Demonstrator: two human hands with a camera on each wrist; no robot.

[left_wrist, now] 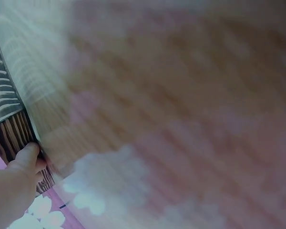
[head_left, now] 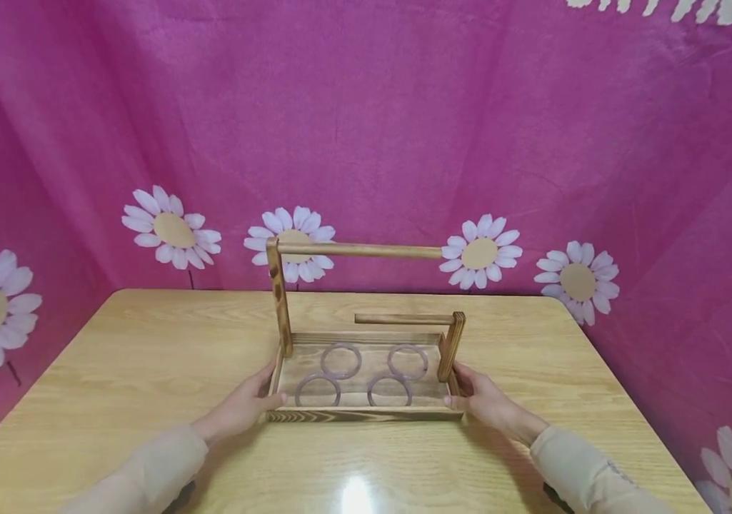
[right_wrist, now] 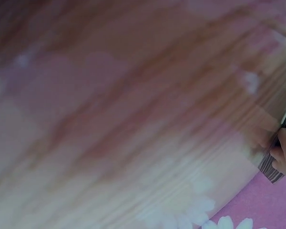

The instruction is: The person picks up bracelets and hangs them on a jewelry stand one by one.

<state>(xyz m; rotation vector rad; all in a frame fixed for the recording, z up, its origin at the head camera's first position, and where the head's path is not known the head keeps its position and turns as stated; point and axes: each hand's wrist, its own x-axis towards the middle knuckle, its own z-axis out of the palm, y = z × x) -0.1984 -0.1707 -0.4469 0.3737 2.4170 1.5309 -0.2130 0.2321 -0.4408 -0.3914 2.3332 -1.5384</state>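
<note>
In the head view, a wooden tray stand is near the middle of the table. A tall post rises at its left end and bears a long rod. At the right end a shorter post carries a shorter rod. Several pale purple rings lie in the tray. My left hand grips the left end, its thumb over the front corner. My right hand holds the right end. Both wrist views show a thumb against the dark-grained wood.
The light wooden table reaches back to a magenta cloth with white daisies. The cloth also hangs along both sides. A bright light reflection shows on the tabletop near the front.
</note>
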